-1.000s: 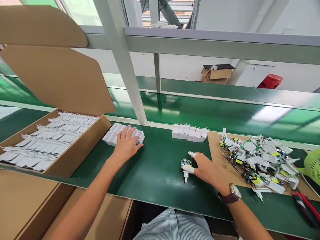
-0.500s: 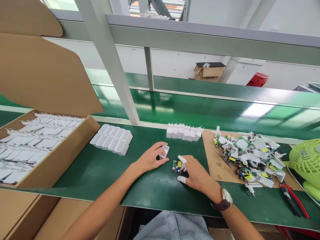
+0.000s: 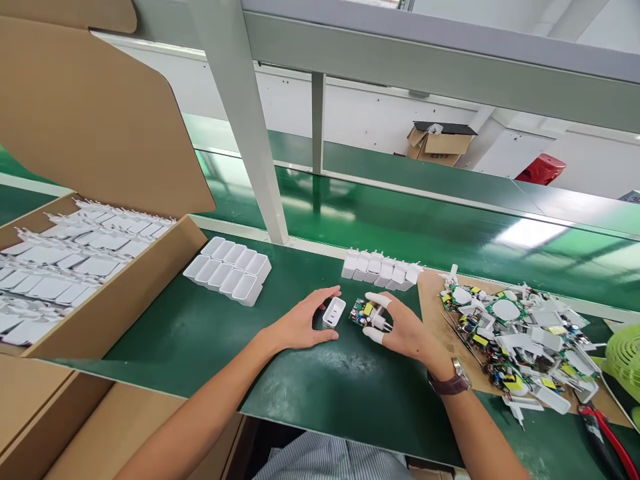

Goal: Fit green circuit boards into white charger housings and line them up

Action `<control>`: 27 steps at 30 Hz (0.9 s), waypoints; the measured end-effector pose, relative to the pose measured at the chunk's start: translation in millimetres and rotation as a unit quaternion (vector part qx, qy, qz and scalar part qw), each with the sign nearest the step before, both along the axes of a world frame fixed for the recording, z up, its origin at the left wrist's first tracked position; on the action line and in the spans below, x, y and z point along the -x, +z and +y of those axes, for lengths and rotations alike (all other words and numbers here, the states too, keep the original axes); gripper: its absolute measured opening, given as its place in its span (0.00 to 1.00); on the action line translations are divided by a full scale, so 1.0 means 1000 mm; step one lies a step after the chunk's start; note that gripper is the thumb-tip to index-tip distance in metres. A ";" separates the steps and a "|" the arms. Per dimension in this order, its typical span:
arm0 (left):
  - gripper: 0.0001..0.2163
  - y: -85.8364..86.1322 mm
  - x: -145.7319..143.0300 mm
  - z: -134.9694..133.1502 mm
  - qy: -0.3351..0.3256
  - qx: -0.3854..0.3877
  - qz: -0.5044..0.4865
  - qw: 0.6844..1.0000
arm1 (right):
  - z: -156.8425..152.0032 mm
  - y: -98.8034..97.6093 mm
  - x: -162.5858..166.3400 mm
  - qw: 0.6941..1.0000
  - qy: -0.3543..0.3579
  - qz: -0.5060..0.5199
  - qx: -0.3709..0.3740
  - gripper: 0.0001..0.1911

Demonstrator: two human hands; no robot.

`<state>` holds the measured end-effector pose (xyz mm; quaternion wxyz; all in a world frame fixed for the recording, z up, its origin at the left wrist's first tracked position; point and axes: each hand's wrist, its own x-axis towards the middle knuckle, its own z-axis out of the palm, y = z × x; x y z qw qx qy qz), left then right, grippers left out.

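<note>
Left grip holds a white rectangular plastic shell; right grip pinches a green rectangular circuit board, best steadied by its edges.

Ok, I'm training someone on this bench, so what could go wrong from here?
The circuit board in the right hand has exposed components; squeezing might bend one. The white casing, within the curl of the left hand, might slip aside. The jumbled pile could snag if something is pulled out.

Circuit board partly hidden by right grip; fan cut by right edge
</note>
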<state>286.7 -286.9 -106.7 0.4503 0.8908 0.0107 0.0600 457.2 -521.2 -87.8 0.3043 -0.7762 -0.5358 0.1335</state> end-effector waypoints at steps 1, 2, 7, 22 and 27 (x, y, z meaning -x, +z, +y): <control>0.41 0.000 0.000 0.001 0.000 0.002 0.011 1.000 | 0.000 -0.003 -0.002 1.000 -0.001 0.000 0.021 0.33; 0.41 0.001 0.001 0.001 0.004 0.001 0.024 1.000 | 0.000 -0.006 -0.003 0.999 -0.003 -0.008 0.040 0.33; 0.35 0.000 -0.001 0.001 0.030 -0.009 0.057 0.998 | -0.006 -0.014 -0.003 0.997 0.015 -0.052 0.047 0.32; 0.32 -0.001 -0.006 -0.006 0.043 -0.066 -0.011 0.997 | 0.003 -0.018 0.011 0.990 -0.019 -0.054 -0.132 0.30; 0.30 -0.007 -0.005 -0.009 0.040 -0.118 -0.130 0.984 | 0.001 -0.005 0.023 0.965 -0.037 -0.051 -0.255 0.35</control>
